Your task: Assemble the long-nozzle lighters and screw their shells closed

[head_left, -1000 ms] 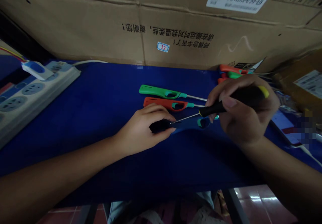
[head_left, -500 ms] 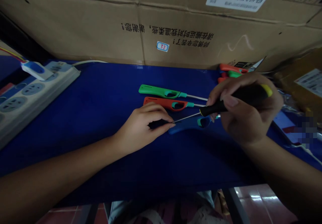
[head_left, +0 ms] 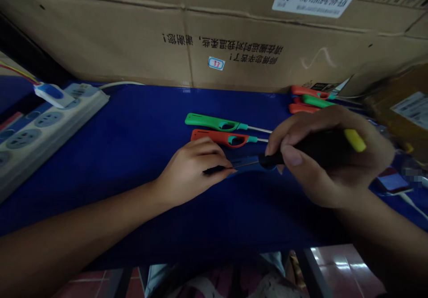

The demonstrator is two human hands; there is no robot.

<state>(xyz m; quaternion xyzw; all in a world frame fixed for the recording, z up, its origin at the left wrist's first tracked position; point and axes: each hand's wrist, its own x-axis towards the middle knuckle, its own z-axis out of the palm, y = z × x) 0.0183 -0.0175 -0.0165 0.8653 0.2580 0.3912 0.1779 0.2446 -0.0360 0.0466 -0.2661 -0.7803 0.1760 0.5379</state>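
My right hand (head_left: pixel 334 159) is closed round a screwdriver (head_left: pixel 272 159) with a black handle and yellow end. Its thin shaft points left to the fingertips of my left hand (head_left: pixel 197 171). There the thumb and forefinger are pinched together at the shaft's tip; any small piece between them is hidden. Beneath the shaft lies a blue lighter (head_left: pixel 245 160) with a long neck, mostly covered by the hands and screwdriver. Just beyond my left hand rest a red long-necked lighter (head_left: pixel 214 135) and a green one (head_left: pixel 203 120), side by side, necks to the right.
More red and green lighters (head_left: pixel 304 108) are heaped at the back right. A large cardboard box (head_left: pixel 133 43) walls off the back of the blue table (head_left: pixel 133 124). At left lies a white power strip (head_left: pixel 50 133); a phone (head_left: pixel 393 182) with a cable sits at right.
My right hand has moved right and a little toward me with the screwdriver. My left fingertips have shifted slightly right, still at the tip. The lighters stay put.
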